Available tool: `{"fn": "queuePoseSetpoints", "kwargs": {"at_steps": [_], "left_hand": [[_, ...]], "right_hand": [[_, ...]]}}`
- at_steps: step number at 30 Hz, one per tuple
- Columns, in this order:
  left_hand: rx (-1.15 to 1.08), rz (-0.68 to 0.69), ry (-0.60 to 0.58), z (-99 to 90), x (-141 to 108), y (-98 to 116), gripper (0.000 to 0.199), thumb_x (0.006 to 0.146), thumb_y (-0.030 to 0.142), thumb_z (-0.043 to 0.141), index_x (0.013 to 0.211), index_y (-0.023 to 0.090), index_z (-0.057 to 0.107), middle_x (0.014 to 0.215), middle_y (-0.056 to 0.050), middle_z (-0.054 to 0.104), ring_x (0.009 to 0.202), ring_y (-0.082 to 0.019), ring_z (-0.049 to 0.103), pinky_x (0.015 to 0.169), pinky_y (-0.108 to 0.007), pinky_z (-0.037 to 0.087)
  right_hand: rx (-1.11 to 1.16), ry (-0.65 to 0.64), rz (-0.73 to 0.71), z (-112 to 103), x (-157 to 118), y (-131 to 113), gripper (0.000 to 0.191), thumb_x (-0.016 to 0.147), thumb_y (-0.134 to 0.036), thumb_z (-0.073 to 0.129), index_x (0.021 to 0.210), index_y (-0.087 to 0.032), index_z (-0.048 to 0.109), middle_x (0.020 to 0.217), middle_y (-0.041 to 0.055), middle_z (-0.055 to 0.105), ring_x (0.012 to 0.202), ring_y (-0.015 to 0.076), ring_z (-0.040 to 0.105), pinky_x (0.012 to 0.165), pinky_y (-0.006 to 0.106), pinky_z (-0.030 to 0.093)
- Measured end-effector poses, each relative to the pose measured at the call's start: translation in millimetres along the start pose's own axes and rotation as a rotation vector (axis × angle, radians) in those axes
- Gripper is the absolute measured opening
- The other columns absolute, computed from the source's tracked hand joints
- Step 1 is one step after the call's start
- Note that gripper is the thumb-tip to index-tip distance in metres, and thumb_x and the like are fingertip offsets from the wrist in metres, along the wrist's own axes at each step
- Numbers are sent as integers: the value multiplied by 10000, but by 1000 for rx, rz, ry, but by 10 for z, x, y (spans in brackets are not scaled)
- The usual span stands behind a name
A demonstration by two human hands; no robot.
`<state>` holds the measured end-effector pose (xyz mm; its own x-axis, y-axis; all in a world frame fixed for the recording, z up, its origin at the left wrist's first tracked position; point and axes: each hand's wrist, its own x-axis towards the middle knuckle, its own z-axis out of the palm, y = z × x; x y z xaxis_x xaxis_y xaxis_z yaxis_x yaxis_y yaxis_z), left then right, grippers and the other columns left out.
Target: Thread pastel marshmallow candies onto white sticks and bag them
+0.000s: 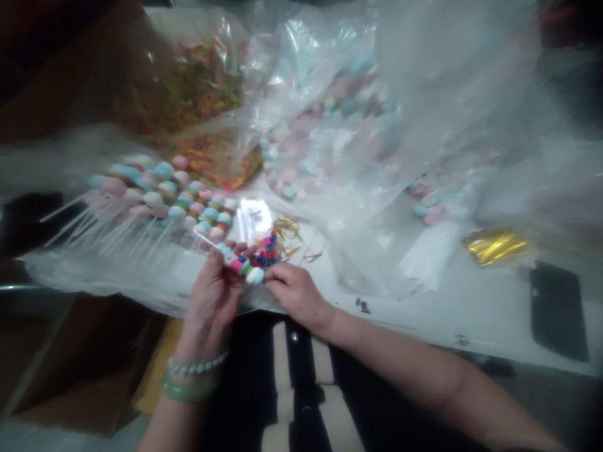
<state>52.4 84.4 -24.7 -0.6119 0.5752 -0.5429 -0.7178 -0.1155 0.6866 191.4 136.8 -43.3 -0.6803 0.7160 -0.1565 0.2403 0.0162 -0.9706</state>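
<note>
Bright candy beads in pink, teal, white and navy line the candy skewer [239,264], which is gripped between the two hands. The left hand [210,302] pinches it, with its fingers [225,275] curled tightly round the upper part. The right hand [296,293] comes in from the other side, and its fingers [277,274] are pressed together and reach the pale bead at the lower end; whether they pinch that bead or only touch it, I cannot tell. The skewer's long axis slants across the gap between the hands, its pale end pointing toward the right hand, and that end sits nearest those right fingers.

Just beyond the fingers lies a second cluster of red and blue candy [268,250], beside a clear cellophane bag [253,220] and loose gold twist ties [286,233]. Farther left of the fingers, rows of finished candy sticks [162,196] lie on a white plastic sheet [98,276], their white stems pointing left and toward the person. Well beyond the fingers sits a clear bag of pastel candies [320,135]. Far to the right of the fingers, gold foil [494,246] and a black phone [558,311] rest on the counter [475,323].
</note>
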Motion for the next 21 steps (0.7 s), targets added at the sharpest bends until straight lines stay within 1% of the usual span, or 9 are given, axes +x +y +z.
{"fn": "queuePoseSetpoints", "kwargs": {"at_steps": [3, 5, 8, 9, 11, 13, 16, 18, 21], "left_hand": [[-28, -87, 37, -28, 15, 15, 243, 890, 362, 625, 846, 127, 672, 861, -90, 728, 868, -225, 707, 822, -387, 589], [-6, -38, 1, -62, 16, -8, 245, 837, 368, 695, 836, 125, 676, 845, -80, 728, 842, -219, 708, 812, -369, 590], [73, 109, -82, -98, 2, -74, 287, 707, 355, 820, 835, 138, 683, 805, -40, 721, 781, -186, 700, 792, -318, 584], [95, 133, -94, -101, -5, -96, 295, 686, 351, 834, 827, 139, 684, 787, -33, 717, 763, -179, 697, 787, -309, 583], [110, 115, -87, -87, -22, -123, 281, 711, 361, 814, 804, 130, 684, 757, -41, 712, 742, -179, 695, 786, -314, 583], [82, 25, -66, -60, -36, -115, 282, 781, 387, 749, 775, 115, 677, 745, -66, 709, 740, -196, 699, 787, -337, 587], [43, -125, -51, -27, -46, -29, 265, 855, 361, 668, 795, 103, 679, 798, -99, 718, 776, -223, 709, 789, -366, 590], [29, -151, -43, -23, -42, 60, 183, 863, 290, 657, 862, 110, 689, 874, -104, 730, 818, -233, 711, 803, -386, 589], [-52, -116, -55, -27, -28, 177, 133, 856, 229, 657, 948, 141, 694, 951, -93, 732, 890, -244, 704, 818, -408, 587]], "right_hand": [[-35, 39, -62, -16, -8, 42, 123, 800, -138, 565, 706, -206, 606, 758, -15, 615, 750, 137, 562, 740, 253, 412], [-43, 48, -72, -20, -11, 54, 124, 791, -129, 568, 701, -206, 602, 747, -16, 609, 742, 137, 559, 730, 252, 412], [-36, 38, -97, 0, -22, 35, 123, 776, -121, 571, 689, -205, 597, 735, -18, 608, 729, 136, 557, 723, 253, 414], [-29, 39, -109, 11, -25, 21, 122, 776, -124, 568, 688, -205, 596, 739, -17, 609, 730, 136, 556, 726, 256, 415], [9, 53, -111, 32, -26, -10, 113, 770, -140, 568, 683, -206, 595, 745, -15, 609, 738, 136, 551, 728, 260, 416], [127, 34, -24, 40, -14, -36, 86, 752, -160, 571, 682, -205, 593, 706, -23, 585, 696, 129, 535, 680, 254, 416], [443, -100, 248, 24, 18, -52, 29, 724, -214, 582, 700, -200, 572, 564, -65, 476, 501, 91, 432, 499, 223, 347], [597, -172, 369, 5, 36, -55, 60, 706, -240, 599, 707, -191, 564, 516, -88, 430, 421, 65, 359, 426, 204, 274], [654, -195, 399, -11, 45, -56, 92, 677, -236, 632, 687, -171, 567, 501, -87, 448, 399, 44, 358, 399, 182, 241]]}}
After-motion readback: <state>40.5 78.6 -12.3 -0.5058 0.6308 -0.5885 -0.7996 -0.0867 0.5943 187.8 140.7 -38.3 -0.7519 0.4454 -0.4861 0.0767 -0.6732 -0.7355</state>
